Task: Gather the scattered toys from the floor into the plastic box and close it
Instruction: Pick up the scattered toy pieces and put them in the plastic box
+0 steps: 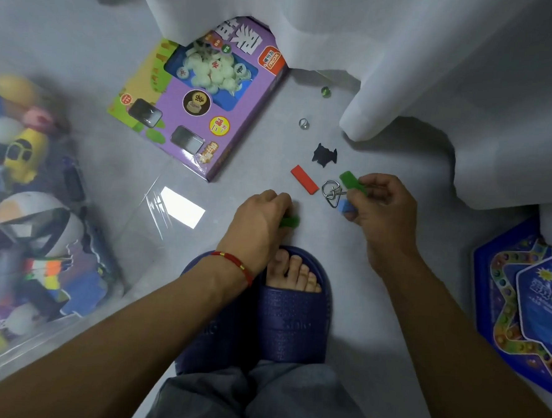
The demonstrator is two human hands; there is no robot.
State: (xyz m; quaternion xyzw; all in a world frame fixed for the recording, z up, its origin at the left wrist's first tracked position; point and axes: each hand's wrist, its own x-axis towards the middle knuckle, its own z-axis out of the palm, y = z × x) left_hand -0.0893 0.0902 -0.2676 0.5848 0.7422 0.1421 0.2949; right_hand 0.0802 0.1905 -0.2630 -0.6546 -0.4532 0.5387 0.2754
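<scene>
Left hand (261, 217) pinches a green block (289, 222) on the floor (236, 206). Right hand (381, 208) grips another green block (352, 182), blue block (345, 206), probably the wire puzzle (331, 191). Plastic box (78, 309) far left of the left hand.

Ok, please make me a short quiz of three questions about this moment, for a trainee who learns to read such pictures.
1. True or false: the red block is lying on the floor, held by no hand.
2. What does the right hand hold? A) one marble B) a green block, a blue block and a metal ring puzzle C) the purple game box
3. Fill in: the left hand pinches a ____ block near the slipper.

Key: 1 true; 2 B; 3 green
</scene>
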